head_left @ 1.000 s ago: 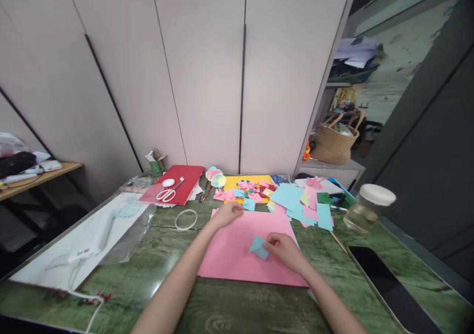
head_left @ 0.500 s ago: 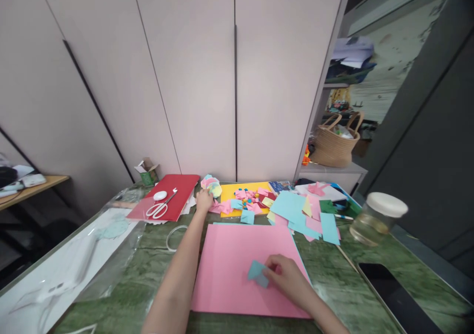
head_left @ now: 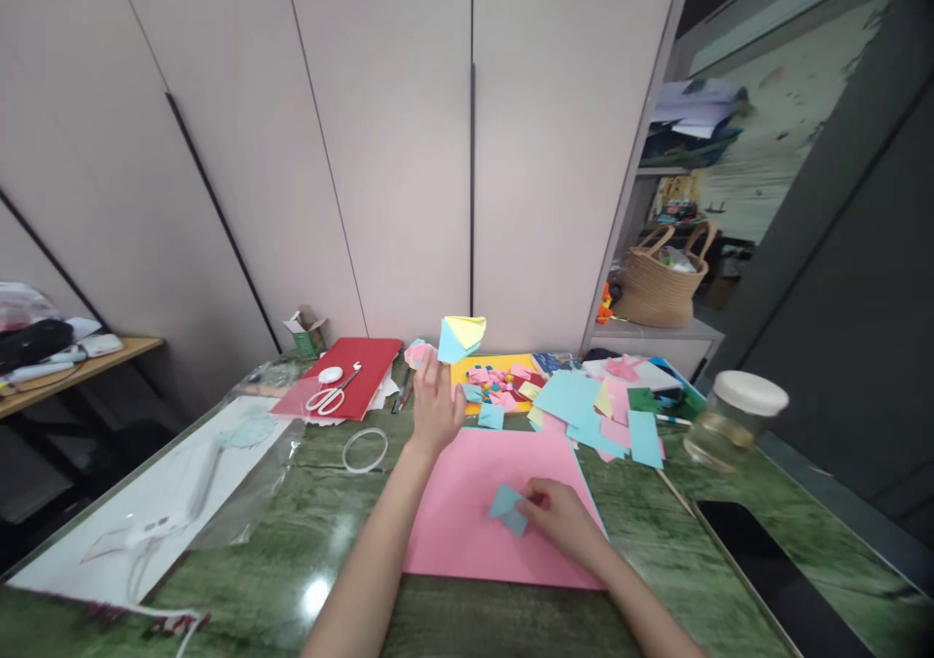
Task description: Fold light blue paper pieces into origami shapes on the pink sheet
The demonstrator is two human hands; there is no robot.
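Note:
My left hand [head_left: 436, 407] is raised beyond the far edge of a pink paper sheet [head_left: 467, 541]. Its fingertips grip a folded blue-and-yellow paper piece [head_left: 461, 340], which stands up above them. Just left of those fingers is a small pink and pastel paper bundle [head_left: 418, 354], partly hidden. Over the pink sheet, my right hand [head_left: 558, 517] pinches a small folded blue paper [head_left: 506, 505] between thumb and fingers. Behind the sheet, pink paper pieces and small colourful bits lie on yellow paper [head_left: 474, 408], along with a small blue square [head_left: 491, 417].
Scissors [head_left: 325, 402] and a white disc rest on a red folder [head_left: 365, 361]. Loose coloured papers [head_left: 569, 400] are spread back right. A lidded jar [head_left: 734, 420] and a phone [head_left: 773, 570] stand or lie at right. A white ring [head_left: 365, 451] lies left of the sheet.
My left hand has lifted from the back of the table and moved right, now with the blue-and-yellow folded paper. The right hand stays over the pink sheet with its blue paper. The view has shifted slightly.

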